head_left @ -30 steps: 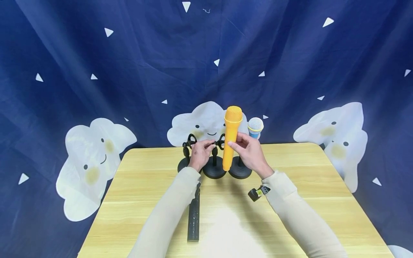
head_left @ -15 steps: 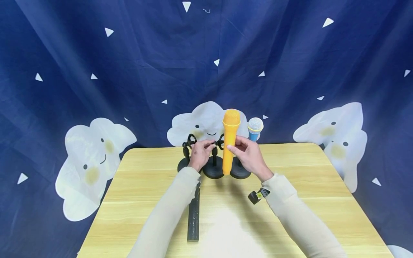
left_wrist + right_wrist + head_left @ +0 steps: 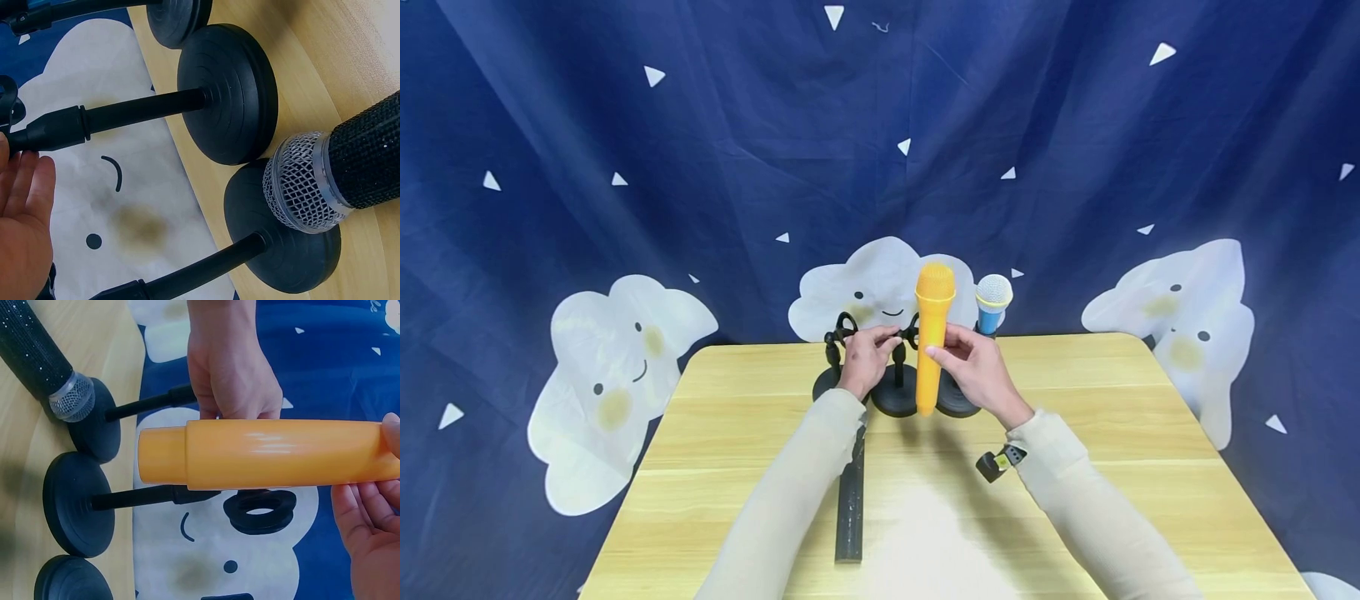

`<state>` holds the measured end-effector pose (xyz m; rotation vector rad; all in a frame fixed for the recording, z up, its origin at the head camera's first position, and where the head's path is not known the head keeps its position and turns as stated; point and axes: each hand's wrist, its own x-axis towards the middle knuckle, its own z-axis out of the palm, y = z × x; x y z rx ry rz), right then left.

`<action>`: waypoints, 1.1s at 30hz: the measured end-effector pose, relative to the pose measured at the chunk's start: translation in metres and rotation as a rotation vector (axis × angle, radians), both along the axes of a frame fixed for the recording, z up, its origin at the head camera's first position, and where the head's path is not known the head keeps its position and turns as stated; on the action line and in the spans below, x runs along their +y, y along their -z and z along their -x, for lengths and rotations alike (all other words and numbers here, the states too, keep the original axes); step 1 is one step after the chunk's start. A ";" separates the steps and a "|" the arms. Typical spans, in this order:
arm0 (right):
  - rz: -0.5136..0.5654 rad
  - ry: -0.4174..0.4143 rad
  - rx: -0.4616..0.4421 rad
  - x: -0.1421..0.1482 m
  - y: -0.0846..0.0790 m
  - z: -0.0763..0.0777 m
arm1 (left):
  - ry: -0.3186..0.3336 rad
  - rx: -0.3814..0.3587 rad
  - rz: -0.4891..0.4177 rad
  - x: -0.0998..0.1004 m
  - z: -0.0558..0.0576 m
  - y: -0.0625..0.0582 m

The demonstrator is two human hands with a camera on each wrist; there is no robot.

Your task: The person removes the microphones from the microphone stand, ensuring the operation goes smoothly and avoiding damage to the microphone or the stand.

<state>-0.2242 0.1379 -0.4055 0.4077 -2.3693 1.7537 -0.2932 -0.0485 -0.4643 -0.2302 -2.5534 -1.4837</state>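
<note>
My right hand [image 3: 981,372] pinches an orange microphone [image 3: 932,342] between thumb and fingers. It is nearly upright, grille up, in front of the gap between the middle and right stands. In the right wrist view, the orange handle's bottom end [image 3: 162,455] points toward the table, and the middle stand's black ring clip [image 3: 259,512] shows just past it, apart or touching I cannot tell. My left hand [image 3: 866,360] grips the middle microphone stand [image 3: 144,114] near its top, below the clip. Part of that grip is cut off in the left wrist view.
A blue microphone with a white grille [image 3: 993,296] stands at the right stand [image 3: 956,401]. The left stand [image 3: 832,357] has a bare clip. A sparkly black microphone [image 3: 850,508] lies on the wooden table [image 3: 760,467] under my left forearm. A curtain [image 3: 1037,100] hangs behind.
My right hand has lowered the orange microphone slightly and brought it a little left, toward the middle stand. The left hand has stayed on that stand.
</note>
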 end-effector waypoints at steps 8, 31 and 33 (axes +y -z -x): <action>0.009 -0.008 -0.018 0.000 0.002 -0.002 | -0.009 0.003 -0.002 0.000 0.000 0.000; 0.006 -0.008 -0.044 0.000 0.016 -0.005 | -0.006 0.039 0.005 -0.001 0.000 0.002; 0.010 -0.012 -0.050 0.000 0.016 -0.005 | -0.002 0.047 0.006 -0.001 0.001 0.002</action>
